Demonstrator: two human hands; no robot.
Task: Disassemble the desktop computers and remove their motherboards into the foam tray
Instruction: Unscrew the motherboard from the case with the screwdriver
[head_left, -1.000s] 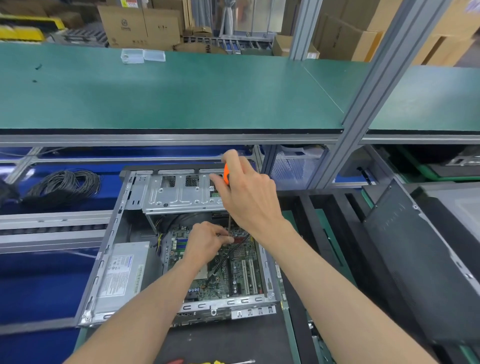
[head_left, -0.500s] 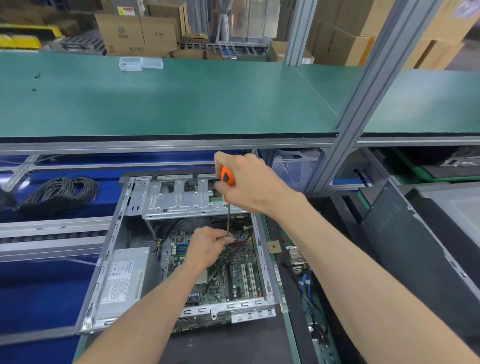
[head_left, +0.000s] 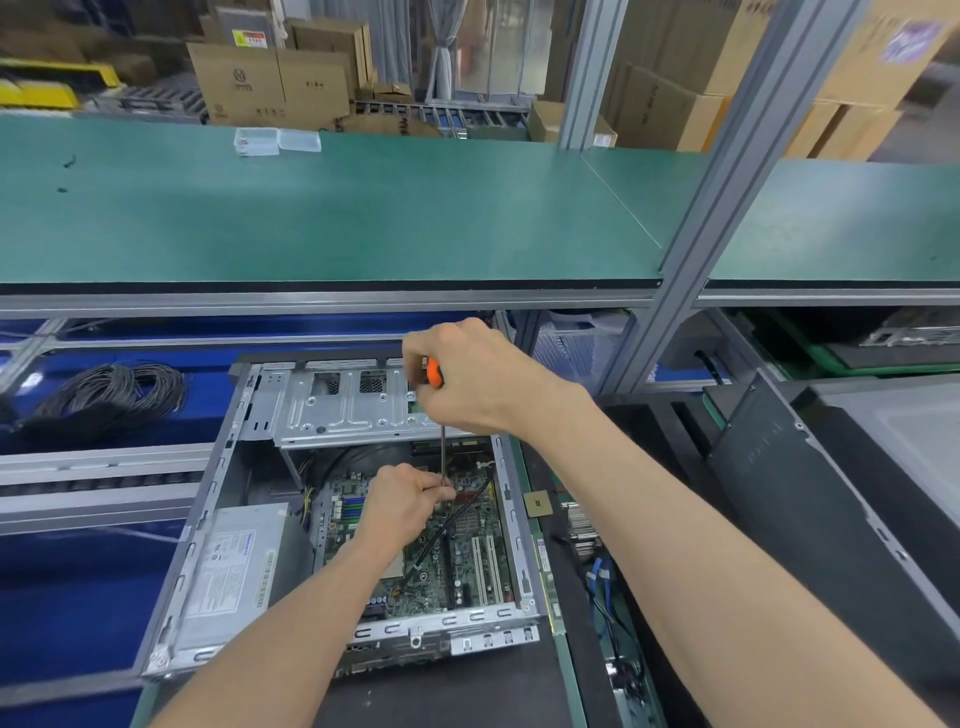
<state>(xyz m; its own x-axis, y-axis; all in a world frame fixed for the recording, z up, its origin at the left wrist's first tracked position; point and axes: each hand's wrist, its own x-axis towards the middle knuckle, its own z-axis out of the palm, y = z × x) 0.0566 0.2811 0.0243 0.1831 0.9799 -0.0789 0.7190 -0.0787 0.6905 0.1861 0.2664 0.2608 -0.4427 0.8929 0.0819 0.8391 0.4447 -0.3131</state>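
Note:
An open desktop case (head_left: 208, 519) lies flat in front of me, with its green motherboard (head_left: 467, 561) still inside. My right hand (head_left: 478, 379) grips the orange handle of a screwdriver (head_left: 434, 372) held upright above the board. The thin shaft (head_left: 442, 452) runs straight down to the board. My left hand (head_left: 402, 499) rests on the motherboard and pinches the shaft near its tip. A grey power supply (head_left: 228, 577) fills the case's left side, and a metal drive cage (head_left: 343, 405) spans its far end.
A coil of black cable (head_left: 104, 395) lies on the blue surface at left. A loose CPU chip (head_left: 537, 503), heatsink and blue cables (head_left: 597, 571) lie right of the case. A dark case panel (head_left: 779, 493) leans at right. A green shelf (head_left: 311, 218) overhangs the far side.
My right hand has turned on the screwdriver handle, its wrist swinging right. The left hand stays pinched at the shaft's tip on the board.

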